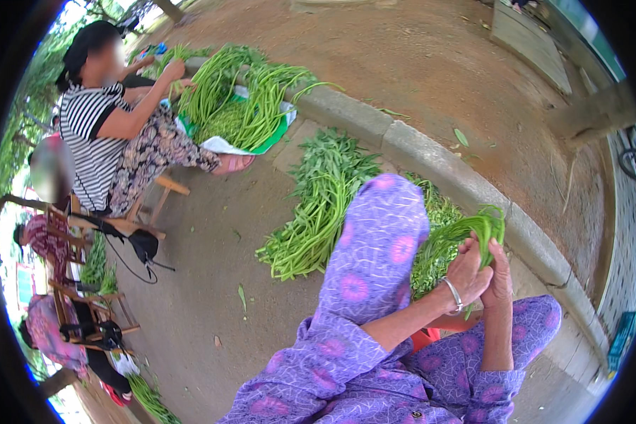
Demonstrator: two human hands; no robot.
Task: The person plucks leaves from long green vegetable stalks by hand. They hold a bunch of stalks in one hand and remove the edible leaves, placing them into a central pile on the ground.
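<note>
A bunch of green vegetable stems is gripped between my two hands, its far end bent over above the fingers. My left hand, with a silver bangle at the wrist, closes around the bunch from the left. Against it from the right is my right hand, its thumb and fingers on the same stems. Below the bunch, partly hidden by my knee, lies a heap of loose leaves and greens. A larger pile of long leafy stems rests on the pavement left of my raised knee.
A stone curb runs diagonally beside the greens, with bare soil beyond. A co-worker sits at upper left, handling stems over a green-and-white sack heaped with greens. Wooden chairs and other seated people line the left.
</note>
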